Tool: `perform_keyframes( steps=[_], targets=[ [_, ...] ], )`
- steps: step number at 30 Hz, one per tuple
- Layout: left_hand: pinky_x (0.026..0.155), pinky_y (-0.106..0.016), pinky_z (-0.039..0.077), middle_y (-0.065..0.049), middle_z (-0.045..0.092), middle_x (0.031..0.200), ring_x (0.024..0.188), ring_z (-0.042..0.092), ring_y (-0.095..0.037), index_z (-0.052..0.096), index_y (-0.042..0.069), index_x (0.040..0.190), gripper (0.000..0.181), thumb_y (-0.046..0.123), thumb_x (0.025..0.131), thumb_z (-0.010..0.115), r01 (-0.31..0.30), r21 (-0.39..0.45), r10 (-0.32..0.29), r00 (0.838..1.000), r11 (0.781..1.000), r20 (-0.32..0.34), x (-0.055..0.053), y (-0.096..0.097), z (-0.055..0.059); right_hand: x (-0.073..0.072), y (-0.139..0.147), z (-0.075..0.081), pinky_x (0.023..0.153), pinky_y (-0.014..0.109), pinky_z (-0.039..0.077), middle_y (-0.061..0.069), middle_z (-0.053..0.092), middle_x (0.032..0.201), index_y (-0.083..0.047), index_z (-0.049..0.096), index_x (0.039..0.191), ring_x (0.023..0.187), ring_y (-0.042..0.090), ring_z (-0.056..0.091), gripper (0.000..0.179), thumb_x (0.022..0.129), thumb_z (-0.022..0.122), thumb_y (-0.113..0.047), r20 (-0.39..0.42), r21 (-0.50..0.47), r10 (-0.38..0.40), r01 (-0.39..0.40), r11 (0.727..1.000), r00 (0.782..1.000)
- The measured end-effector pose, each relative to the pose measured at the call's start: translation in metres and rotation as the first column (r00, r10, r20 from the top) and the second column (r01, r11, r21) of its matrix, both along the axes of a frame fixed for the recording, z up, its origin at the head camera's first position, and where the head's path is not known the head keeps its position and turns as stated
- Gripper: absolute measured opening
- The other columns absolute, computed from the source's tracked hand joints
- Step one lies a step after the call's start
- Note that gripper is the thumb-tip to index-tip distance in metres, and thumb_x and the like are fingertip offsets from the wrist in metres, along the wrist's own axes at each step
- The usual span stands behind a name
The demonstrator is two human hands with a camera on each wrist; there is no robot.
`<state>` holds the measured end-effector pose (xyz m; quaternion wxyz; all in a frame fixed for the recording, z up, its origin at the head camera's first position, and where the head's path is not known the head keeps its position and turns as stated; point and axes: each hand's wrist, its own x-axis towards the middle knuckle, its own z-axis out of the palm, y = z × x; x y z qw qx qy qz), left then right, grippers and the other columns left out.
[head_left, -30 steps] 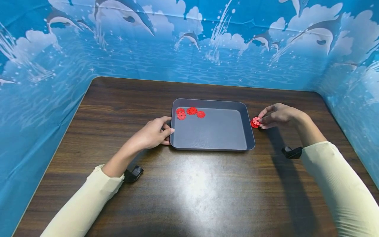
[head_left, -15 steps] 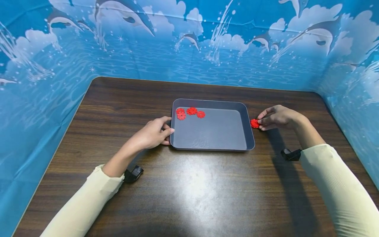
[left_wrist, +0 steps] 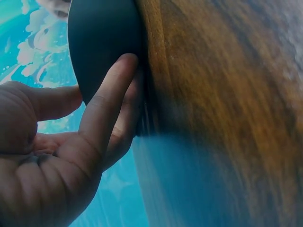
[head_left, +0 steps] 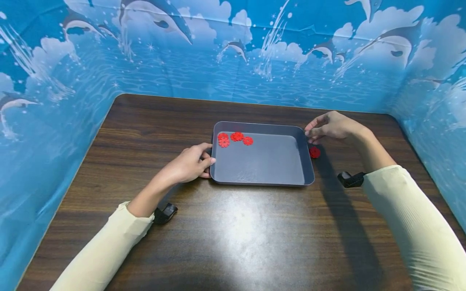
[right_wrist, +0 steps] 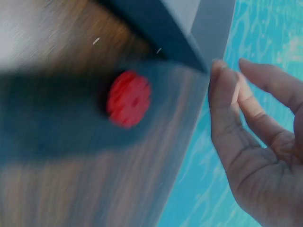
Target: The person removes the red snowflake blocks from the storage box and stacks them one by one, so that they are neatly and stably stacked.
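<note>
A shallow grey tray stands on the table. At its left edge my left hand grips the rim, thumb over the top and fingers along the outer wall; the left wrist view shows those fingers against the tray's dark side. My right hand is at the tray's back right corner, fingertips right at the rim. In the right wrist view its thumb and fingers are a little apart, with nothing showing between them. A red notched disc lies on the table just outside the tray's right wall, below this hand.
Several more red notched discs lie inside the tray toward its back left, some overlapping. The wooden table reaches to a blue dolphin-printed sheet at the back and sides. Each wrist carries a black camera strap.
My right hand has let go of the red disc beside the tray and moved back and left to the tray's corner. The left hand keeps its hold on the rim.
</note>
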<state>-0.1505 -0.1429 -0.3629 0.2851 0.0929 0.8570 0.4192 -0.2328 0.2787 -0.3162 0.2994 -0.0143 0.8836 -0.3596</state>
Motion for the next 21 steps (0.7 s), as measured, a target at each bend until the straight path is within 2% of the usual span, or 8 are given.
perform_keyframes(
  steps=[2, 5, 12, 15, 21],
  targets=[
    [0.081, -0.030, 0.070, -0.027, 0.061, 0.138, 0.093, 0.079, -0.022, 0.024, 0.001, 0.170, 0.063, 0.016, 0.116, 0.051, 0.002, 0.001, -0.002, 1.000, 1.000, -0.001, 0.000, 0.001, 0.000, -0.003, -0.013, 0.002, 0.091, 0.043, 0.069, 0.014, 0.079, 0.112, 0.010, 0.065, 0.132, 0.093, 0.017, 0.078, 0.031, 0.110, 0.063, -0.011, -0.001, 0.000, 0.014, -0.014, 1.000, 1.000],
    [0.081, -0.030, 0.070, -0.027, 0.061, 0.137, 0.093, 0.079, -0.022, 0.024, 0.001, 0.170, 0.063, 0.016, 0.116, 0.051, 0.001, -0.001, -0.001, 1.000, 1.000, -0.001, 0.000, 0.001, 0.000, -0.005, -0.033, 0.001, 0.095, 0.043, 0.069, 0.016, 0.077, 0.117, 0.010, 0.063, 0.136, 0.099, 0.019, 0.078, 0.033, 0.110, 0.062, -0.011, 0.048, -0.022, 0.031, -0.029, 0.999, 0.998],
    [0.081, -0.031, 0.070, -0.026, 0.061, 0.137, 0.093, 0.078, -0.022, 0.024, 0.002, 0.170, 0.063, 0.017, 0.116, 0.051, 0.001, -0.008, -0.001, 1.000, 1.000, 0.002, -0.001, -0.001, -0.002, -0.009, -0.076, -0.017, 0.105, 0.042, 0.065, 0.020, 0.072, 0.132, 0.008, 0.060, 0.145, 0.106, 0.019, 0.075, 0.039, 0.110, 0.062, -0.009, 0.171, -0.094, 0.027, -0.011, 0.996, 0.985],
    [0.081, -0.030, 0.070, -0.026, 0.061, 0.138, 0.093, 0.078, -0.021, 0.024, 0.002, 0.170, 0.063, 0.017, 0.116, 0.051, 0.000, -0.007, 0.000, 1.000, 1.000, 0.004, -0.001, -0.001, -0.002, -0.011, -0.092, -0.022, 0.103, 0.041, 0.066, 0.020, 0.071, 0.130, 0.008, 0.061, 0.143, 0.104, 0.020, 0.075, 0.037, 0.109, 0.063, -0.007, 0.171, -0.111, 0.036, -0.017, 0.994, 0.985],
    [0.081, -0.030, 0.070, -0.026, 0.060, 0.138, 0.093, 0.078, -0.022, 0.024, 0.001, 0.170, 0.063, 0.016, 0.116, 0.051, -0.001, -0.005, 0.001, 1.000, 1.000, -0.006, -0.001, 0.000, -0.003, -0.012, -0.121, -0.027, 0.096, 0.038, 0.068, 0.016, 0.071, 0.115, 0.007, 0.063, 0.141, 0.094, 0.020, 0.073, 0.036, 0.106, 0.066, -0.003, 0.157, -0.149, 0.021, 0.003, 0.989, 0.987]
  ],
)
